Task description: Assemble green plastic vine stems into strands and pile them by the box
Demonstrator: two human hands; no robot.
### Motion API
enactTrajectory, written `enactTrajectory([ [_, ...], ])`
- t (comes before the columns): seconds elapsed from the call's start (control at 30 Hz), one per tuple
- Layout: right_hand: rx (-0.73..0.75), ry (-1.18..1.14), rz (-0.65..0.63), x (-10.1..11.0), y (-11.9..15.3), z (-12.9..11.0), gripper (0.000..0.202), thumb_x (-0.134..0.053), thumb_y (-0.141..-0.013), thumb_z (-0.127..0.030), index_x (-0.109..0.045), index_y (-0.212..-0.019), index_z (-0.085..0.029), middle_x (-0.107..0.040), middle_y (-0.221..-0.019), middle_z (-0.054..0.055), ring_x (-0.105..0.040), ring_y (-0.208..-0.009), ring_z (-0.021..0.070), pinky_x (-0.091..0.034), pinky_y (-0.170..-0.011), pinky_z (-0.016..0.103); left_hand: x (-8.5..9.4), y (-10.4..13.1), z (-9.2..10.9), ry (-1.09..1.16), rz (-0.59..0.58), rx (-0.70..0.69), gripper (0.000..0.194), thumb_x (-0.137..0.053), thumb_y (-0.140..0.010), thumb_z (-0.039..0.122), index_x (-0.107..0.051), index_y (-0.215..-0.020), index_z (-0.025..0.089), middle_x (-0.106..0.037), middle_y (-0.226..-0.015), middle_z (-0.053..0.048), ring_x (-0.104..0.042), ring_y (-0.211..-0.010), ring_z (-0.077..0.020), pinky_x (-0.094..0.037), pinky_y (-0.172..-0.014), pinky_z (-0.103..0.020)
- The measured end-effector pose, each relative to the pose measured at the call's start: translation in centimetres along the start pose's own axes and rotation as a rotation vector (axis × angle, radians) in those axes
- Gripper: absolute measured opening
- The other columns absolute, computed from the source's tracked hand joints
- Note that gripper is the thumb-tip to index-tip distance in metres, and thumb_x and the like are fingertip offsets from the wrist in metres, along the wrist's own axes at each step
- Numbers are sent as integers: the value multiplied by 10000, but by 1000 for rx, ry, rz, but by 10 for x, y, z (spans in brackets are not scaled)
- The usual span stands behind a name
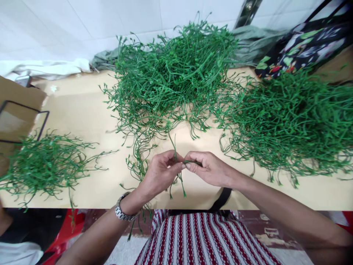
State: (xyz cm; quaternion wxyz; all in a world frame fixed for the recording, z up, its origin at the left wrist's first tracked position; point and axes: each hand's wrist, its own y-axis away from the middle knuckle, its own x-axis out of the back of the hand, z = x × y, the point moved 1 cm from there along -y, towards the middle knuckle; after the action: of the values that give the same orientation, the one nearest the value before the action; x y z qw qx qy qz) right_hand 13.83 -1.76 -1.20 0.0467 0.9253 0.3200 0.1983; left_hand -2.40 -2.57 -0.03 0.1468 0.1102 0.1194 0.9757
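My left hand point(161, 173), with a watch point(124, 209) on its wrist, pinches a thin green plant stem point(174, 145), apparently artificial. The stem stands up past the fingers, and a few tips hang below them. Fingertip to fingertip with it, my right hand point(209, 168) is closed on another short piece of green stem point(194, 162). Whether the two pieces are joined is hidden by the fingers. Just beyond both hands lies a large heap of the same green stems point(176, 73), with loose strands trailing close to my left hand.
A second heap of stems point(298, 121) covers the right of the table point(82, 99). A smaller pile point(46, 165) lies at the left, beside a cardboard box point(16, 114) with a black wire frame. A dark floral bag point(300, 51) stands back right. Part of another person shows lower left.
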Motion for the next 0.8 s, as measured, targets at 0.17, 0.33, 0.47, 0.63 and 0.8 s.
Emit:
enactTrajectory([
  [0.17,155,263,-27,0,5,-7,196,-404,-856,-218,-520,-717,-144,-440,-605,-24,-357,-537,74,-281,-507,203,4,1,11,-370,-97,-169,159,-506,-728,109,-533,-575,142,-450,-528,27,-401,-520,-88,-289,-493,-202],
  [0.33,435,256,-240,9,21,-16,191,-439,-789,-115,-466,-608,-167,-398,-548,-44,-341,-494,65,-292,-479,189,12,5,30,-293,-632,-211,207,-455,-741,67,-529,-565,150,-495,-579,-5,-450,-564,-105,-336,-537,-218],
  [0.47,455,342,-306,41,40,-21,171,-448,-818,-139,-529,-673,-178,-499,-603,-35,-401,-511,62,-321,-503,184,24,2,30,-125,-693,-77,153,-527,-736,144,-569,-589,154,-497,-570,-16,-434,-541,-112,-335,-516,-236],
  [0.63,231,935,332,89,67,6,195,-432,-863,-201,-624,-859,-166,-590,-728,45,-503,-685,144,-355,-644,276,30,-14,13,146,-216,2,132,-648,-696,247,-601,-617,154,-437,-528,16,-365,-485,-73,-287,-440,-194],
  [0.8,-29,1380,599,100,86,61,305,-466,-840,-220,-590,-1103,-129,-611,-1048,135,-511,-941,260,-317,-816,427,12,-23,17,346,21,58,103,-690,-627,189,-604,-627,131,-510,-550,14,-426,-460,-62,-346,-421,-178],
])
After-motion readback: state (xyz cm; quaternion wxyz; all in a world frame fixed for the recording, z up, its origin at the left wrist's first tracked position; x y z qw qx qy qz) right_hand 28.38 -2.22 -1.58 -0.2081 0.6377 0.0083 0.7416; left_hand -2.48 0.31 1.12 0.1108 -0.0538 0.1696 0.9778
